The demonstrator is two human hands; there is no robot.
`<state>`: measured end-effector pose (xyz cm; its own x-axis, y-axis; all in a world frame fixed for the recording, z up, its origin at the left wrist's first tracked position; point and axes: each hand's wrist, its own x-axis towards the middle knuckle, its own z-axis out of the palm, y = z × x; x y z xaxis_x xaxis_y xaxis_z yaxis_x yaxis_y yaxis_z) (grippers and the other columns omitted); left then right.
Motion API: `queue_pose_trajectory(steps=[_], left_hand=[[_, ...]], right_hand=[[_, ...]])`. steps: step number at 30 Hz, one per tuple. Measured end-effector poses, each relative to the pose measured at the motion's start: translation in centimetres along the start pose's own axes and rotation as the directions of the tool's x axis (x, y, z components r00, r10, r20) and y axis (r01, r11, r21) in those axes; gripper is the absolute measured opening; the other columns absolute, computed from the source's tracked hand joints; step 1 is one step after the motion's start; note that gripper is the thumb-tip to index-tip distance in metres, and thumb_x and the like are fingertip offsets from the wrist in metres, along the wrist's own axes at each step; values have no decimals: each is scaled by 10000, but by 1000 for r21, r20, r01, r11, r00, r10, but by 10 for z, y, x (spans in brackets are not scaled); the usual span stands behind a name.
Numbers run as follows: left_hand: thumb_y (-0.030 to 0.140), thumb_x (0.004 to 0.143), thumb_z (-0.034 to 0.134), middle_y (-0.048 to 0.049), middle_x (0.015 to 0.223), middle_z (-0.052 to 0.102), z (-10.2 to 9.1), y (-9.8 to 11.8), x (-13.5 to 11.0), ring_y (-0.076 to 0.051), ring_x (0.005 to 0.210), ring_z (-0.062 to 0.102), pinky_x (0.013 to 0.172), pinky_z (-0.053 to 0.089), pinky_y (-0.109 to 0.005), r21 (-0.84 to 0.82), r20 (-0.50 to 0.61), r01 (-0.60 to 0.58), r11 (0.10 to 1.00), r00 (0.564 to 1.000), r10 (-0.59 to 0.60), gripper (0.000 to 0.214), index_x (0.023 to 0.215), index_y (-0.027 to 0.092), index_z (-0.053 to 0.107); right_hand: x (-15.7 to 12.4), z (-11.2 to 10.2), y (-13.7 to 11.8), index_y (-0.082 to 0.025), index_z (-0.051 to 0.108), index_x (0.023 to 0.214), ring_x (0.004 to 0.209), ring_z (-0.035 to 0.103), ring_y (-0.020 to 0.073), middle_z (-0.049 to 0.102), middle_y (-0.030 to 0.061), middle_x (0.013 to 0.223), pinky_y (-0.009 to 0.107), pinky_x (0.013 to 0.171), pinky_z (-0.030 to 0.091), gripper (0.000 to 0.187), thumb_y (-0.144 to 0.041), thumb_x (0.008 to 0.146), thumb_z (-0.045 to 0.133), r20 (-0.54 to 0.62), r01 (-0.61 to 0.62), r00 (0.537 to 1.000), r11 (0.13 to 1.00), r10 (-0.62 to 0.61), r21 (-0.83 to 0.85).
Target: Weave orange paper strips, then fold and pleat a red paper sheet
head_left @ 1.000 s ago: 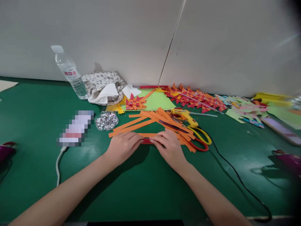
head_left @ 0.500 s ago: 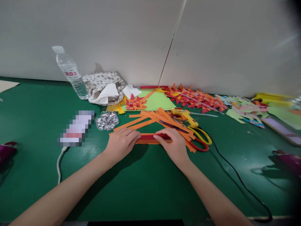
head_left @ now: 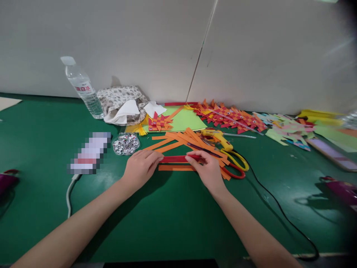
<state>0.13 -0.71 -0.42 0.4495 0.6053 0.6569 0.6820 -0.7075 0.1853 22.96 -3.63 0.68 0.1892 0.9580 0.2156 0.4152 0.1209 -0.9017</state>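
On the green table (head_left: 173, 219) my left hand (head_left: 141, 168) and my right hand (head_left: 206, 169) each pinch one end of a red paper strip (head_left: 175, 159), which runs level between them. Just below it an orange paper strip (head_left: 175, 168) lies flat on the table, its right end under my right hand. Behind my hands spreads a loose heap of orange strips (head_left: 184, 140).
Yellow and red scissors (head_left: 235, 163) and a yellow glue gun (head_left: 219, 136) with a black cord lie right of the strips. A tray of googly eyes (head_left: 126, 143), a water bottle (head_left: 82, 87), a patterned cloth pouch (head_left: 122, 102) and woven paper fish (head_left: 231, 115) line the back.
My hands have moved apart along the red strip, so more of it shows. The red strip has come up off the orange strip, which now lies separate below it.
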Motion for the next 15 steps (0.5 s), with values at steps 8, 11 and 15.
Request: queue_pose_trajectory(steps=[8,11,15], left_hand=[[232,951,463,-23,849,733,1,1,-1,-165,754,674,670,491,-286,-19,-11,13,1000,1000,-13,181,877,197,625],[244,950,469,-18,861,732,2,2,-2,-164,746,674,665,493,-277,-37,-6,34,999,999,-34,167,889,197,617],[233,948,438,-16,834,724,0,5,-2,-154,705,664,609,477,-243,-58,38,55,997,998,-53,168,897,192,592]], right_hand=[[0,3,2,-198,709,777,783,676,227,730,71,840,365,715,543,192,-380,719,730,-12,-51,999,992,53,113],[0,2,-1,-196,703,742,759,665,221,722,61,795,348,681,532,179,-371,715,731,-23,-59,998,993,62,99],[0,1,-2,-195,696,726,754,661,215,718,54,774,343,688,530,183,-372,705,737,-26,-68,997,990,72,126]])
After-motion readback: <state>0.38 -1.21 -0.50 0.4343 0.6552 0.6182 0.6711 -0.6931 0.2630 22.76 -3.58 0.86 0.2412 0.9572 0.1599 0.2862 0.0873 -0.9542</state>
